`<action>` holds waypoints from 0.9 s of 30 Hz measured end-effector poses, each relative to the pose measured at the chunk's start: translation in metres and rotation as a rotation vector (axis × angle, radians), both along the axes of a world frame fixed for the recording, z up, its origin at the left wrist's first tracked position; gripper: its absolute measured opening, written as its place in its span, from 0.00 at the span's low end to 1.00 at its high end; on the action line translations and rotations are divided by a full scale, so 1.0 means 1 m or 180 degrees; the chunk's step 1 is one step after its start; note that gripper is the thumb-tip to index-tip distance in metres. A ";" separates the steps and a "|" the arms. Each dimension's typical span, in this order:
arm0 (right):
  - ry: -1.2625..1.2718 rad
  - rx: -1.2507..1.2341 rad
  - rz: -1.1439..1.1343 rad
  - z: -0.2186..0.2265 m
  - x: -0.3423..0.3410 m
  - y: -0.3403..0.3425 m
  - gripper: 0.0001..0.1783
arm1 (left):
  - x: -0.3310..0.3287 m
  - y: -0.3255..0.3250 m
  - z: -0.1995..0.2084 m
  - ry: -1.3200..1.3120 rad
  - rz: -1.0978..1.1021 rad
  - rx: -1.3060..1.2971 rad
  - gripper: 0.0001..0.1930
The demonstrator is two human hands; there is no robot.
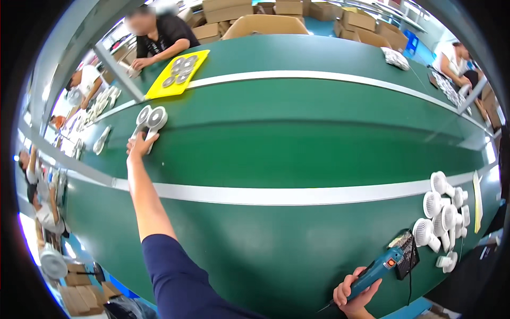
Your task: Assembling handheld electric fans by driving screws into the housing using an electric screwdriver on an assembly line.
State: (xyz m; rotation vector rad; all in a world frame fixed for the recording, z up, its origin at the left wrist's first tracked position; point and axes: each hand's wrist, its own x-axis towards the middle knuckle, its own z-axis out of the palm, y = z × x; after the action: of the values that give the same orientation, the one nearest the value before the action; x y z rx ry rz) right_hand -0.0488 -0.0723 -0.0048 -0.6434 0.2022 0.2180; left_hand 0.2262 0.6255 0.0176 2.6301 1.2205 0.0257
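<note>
My left hand [139, 144] reaches far out to the left over the green belt. Its fingers are closed around the handles of two white handheld fans [156, 119], which lie side by side with their round heads away from me. At the lower right, my right hand [350, 295] is wrapped round a teal electric screwdriver [374, 270] with an orange switch. The thin bit points down to the left, and a black cord hangs from the tool's far end. Close beyond that end lies a black perforated box [408, 257].
Several white handheld fans [445, 218] are heaped on the right of the near table. A pale metal rail [255, 195] separates table and belt. Further off, a yellow tray [159, 89] bears round grey parts near a co-worker [164, 40]. Another white fan [102, 140] lies left of my left hand.
</note>
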 end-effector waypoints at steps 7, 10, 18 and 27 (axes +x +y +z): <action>0.0005 -0.0068 0.0133 0.007 0.006 0.001 0.39 | -0.007 0.037 0.009 -0.0240 -0.0323 0.0455 0.47; 0.0044 -0.0098 0.0041 0.006 0.006 0.002 0.38 | 0.001 0.000 0.019 -0.0042 -0.0227 0.0463 0.45; -0.0044 -0.0113 0.0109 0.010 0.005 0.004 0.39 | 0.004 0.016 -0.002 -0.0386 -0.0871 0.0763 0.39; -0.0256 0.0617 0.0326 0.000 0.011 0.005 0.38 | -0.038 -0.151 0.022 -0.1548 -0.1170 -0.1326 0.31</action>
State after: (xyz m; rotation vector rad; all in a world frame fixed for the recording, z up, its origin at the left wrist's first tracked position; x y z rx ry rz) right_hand -0.0374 -0.0673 -0.0049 -0.4693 0.0695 0.3059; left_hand 0.1883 0.4741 0.0398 2.2501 0.5093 0.2924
